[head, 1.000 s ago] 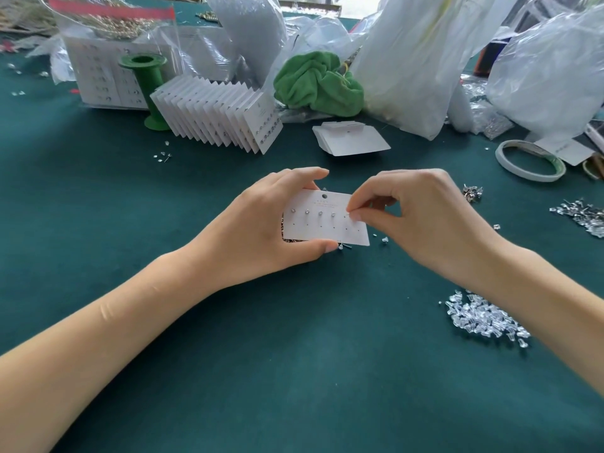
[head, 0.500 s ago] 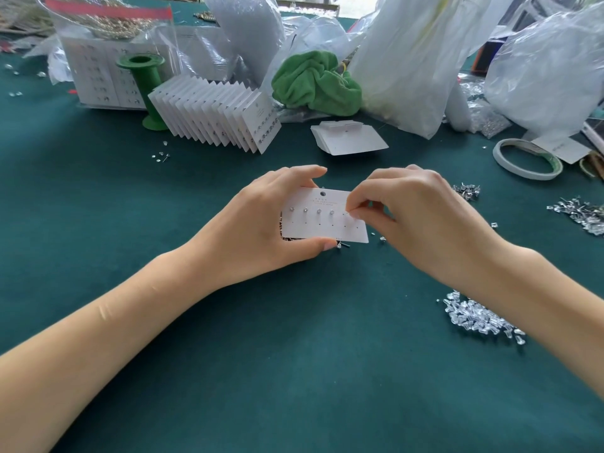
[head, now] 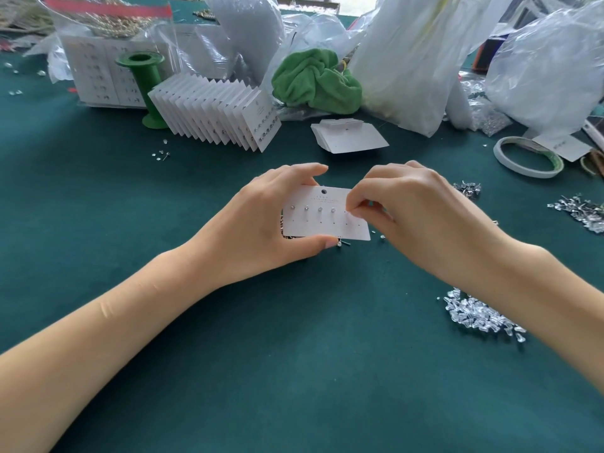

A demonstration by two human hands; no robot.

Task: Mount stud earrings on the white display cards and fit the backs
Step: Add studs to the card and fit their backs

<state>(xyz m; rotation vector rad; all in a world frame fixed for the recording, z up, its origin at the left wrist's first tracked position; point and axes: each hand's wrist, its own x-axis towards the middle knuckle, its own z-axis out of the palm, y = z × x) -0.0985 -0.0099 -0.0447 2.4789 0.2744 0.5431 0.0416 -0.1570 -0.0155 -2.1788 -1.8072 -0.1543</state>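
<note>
Midway: left hand (head: 261, 223) grips the display card (head: 327, 220) above the bench (head: 294, 354); four studs (head: 319, 209) seated, lower holes bare; right hand (head: 402, 210) fingers pinch at fifth hole; finished cards (head: 215, 112) far left

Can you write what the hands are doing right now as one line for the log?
left hand: holds white card | right hand: pinching at card's top row | studs in: four | stage: mounting

Green cloth (head: 317, 80) — tape roll (head: 528, 156)
</note>
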